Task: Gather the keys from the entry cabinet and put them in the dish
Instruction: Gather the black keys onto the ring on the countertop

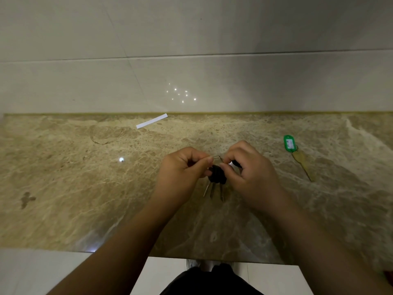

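Forearms reach in from the bottom edge. Left hand (180,170) and right hand (252,174) work fingers (205,161) curled tight, pinching the wire ring (217,156) of the black-headed key bunch (217,177), blades hanging over the table (85,188). Green-tagged key (288,142) lies well right, untouched. No dish clearly visible. Looks early: nothing deposited yet.

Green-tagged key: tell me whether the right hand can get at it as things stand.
Probably yes: the green-tagged key lies uncovered on the marble top right of the right hand, nothing between. But that hand and the left hand both pinch the ring of the black-headed keys, so it is busy.
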`<state>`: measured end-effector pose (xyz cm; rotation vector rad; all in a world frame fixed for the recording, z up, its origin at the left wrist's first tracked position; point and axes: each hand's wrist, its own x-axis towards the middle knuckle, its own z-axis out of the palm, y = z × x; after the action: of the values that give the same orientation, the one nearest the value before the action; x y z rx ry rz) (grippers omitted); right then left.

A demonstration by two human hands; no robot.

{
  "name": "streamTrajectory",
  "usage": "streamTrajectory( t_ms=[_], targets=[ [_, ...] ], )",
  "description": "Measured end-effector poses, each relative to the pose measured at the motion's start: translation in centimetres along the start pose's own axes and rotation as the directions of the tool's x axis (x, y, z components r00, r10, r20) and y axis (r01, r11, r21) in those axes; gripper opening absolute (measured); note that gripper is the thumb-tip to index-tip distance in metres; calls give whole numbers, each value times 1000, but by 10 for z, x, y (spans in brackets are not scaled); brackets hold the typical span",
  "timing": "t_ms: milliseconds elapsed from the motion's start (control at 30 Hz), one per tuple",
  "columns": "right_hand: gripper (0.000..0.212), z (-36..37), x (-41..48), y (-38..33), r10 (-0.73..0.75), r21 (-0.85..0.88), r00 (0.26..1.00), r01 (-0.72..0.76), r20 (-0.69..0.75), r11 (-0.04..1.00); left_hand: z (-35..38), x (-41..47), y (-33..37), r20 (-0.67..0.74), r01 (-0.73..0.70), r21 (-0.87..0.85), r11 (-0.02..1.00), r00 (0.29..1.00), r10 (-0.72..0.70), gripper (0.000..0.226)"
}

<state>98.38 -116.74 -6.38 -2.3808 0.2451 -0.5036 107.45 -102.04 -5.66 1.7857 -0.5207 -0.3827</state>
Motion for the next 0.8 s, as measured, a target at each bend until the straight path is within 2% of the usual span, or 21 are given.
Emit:
streamTrajectory(
  t_ms=[167,300,400,533,633,800],
  targets=[
    [10,3,-2,-4,-21,-17,999,21,-45,1000,5,-7,-2,-104,-75,44,996,991,80,17],
    [10,3,-2,-6,-16,-24,998,14,-55,1000,7,-11,1,-127,-160,63,985,978,167,18],
    [4,5,-1,-7,53,98,998,-51,-21,994,6,-11,1,-130,-205,96,974,968,216,18],
    [31,-1,-2,-9,253,359,967,-244,22,901,3,-7,0,-140,-204,173,964,963,229,16],
    [41,-9,2,-14,299,496,953,-286,55,820,3,-6,-1,-142,-210,220,953,959,244,20],
    [36,-14,10,-13,288,374,955,-294,73,880,1,-8,0,-136,-271,210,939,943,303,20]
  ],
)
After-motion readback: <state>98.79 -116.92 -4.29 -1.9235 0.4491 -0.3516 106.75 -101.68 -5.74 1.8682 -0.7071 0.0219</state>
